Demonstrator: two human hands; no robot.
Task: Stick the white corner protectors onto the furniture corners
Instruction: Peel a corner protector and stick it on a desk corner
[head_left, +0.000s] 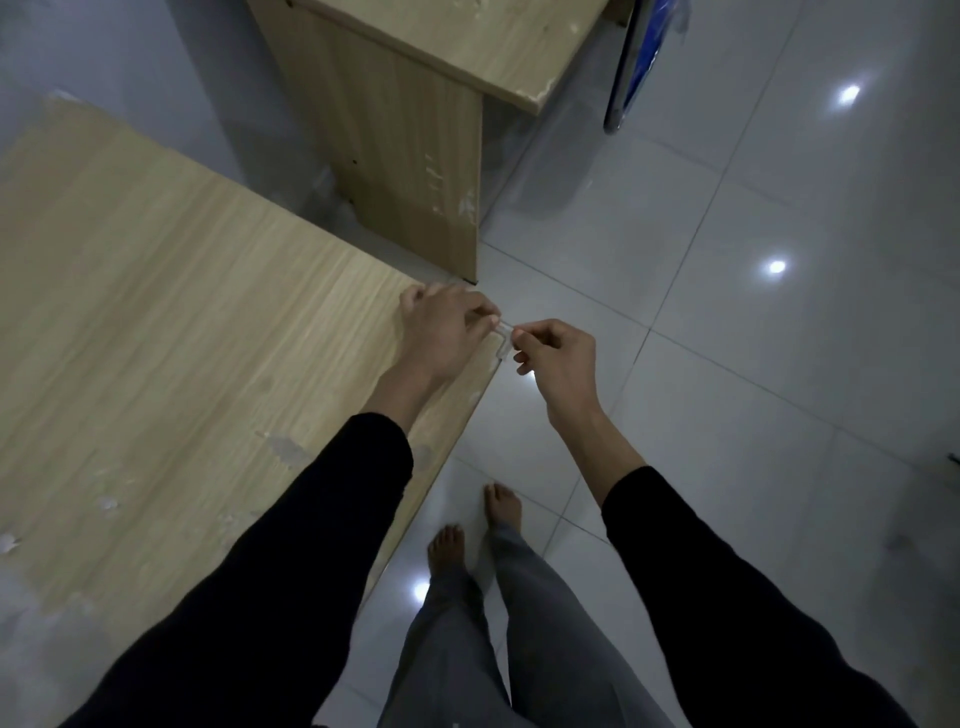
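Note:
A pale, nearly clear corner protector (503, 340) sits at the near right corner of a light wooden table (171, 312). My left hand (447, 325) lies over the tabletop at that corner, its fingertips pinching the protector's top. From the floor side, my right hand (553, 358) pinches the protector's outer face with thumb and forefinger. Much of the protector is hidden by my fingers. A second wooden desk (415, 130) stands behind, its chipped front corner (537, 101) bare.
The glossy grey tiled floor (753, 338) stretches to the right, with ceiling lights reflected in it. A blue and dark object (636, 67) leans at the top right beside the far desk. My bare feet (475, 530) stand close to the table's edge.

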